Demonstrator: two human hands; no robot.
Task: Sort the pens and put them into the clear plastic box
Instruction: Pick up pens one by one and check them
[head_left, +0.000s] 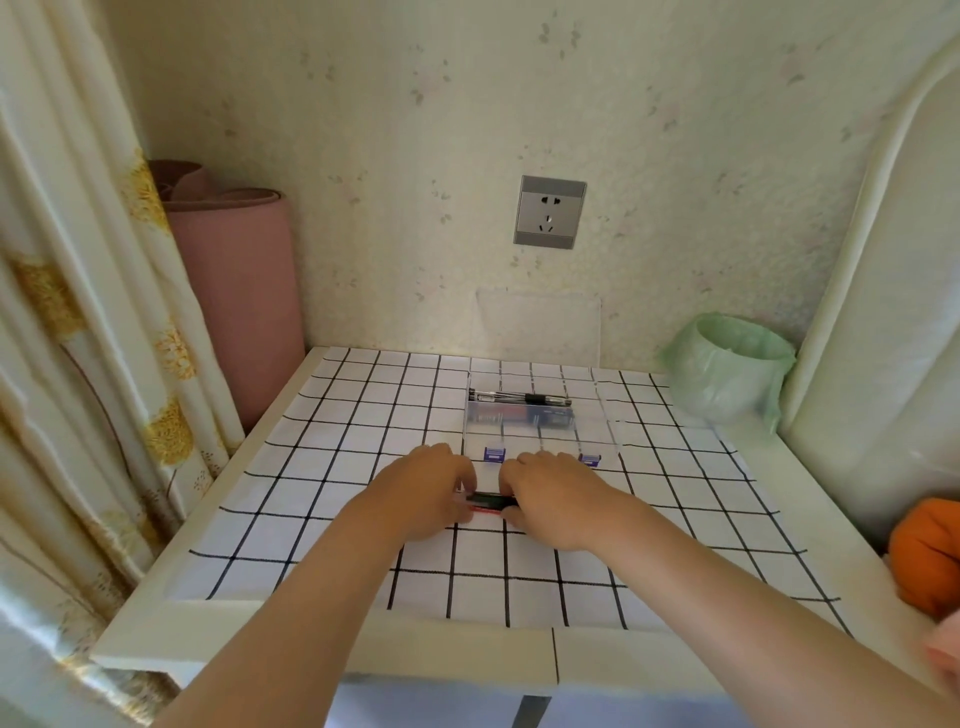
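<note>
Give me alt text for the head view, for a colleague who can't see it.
The left hand and right hand grip a bunch of pens between them low over the checked tablecloth, just in front of the clear plastic box. Other pens already lie along the box's far side; a green-bagged bin stands far right.

Pale flowered wallpaper (467, 130) carries a grey socket (550, 211) above the worktop (322, 649). A patterned curtain (78, 312) hangs left, beside a rolled pink mat (239, 291).

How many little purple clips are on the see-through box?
2. Both on the near edge of the clear box: one clip beyond the left hand, the other clip beyond the right hand. Hands might hide more.
</note>
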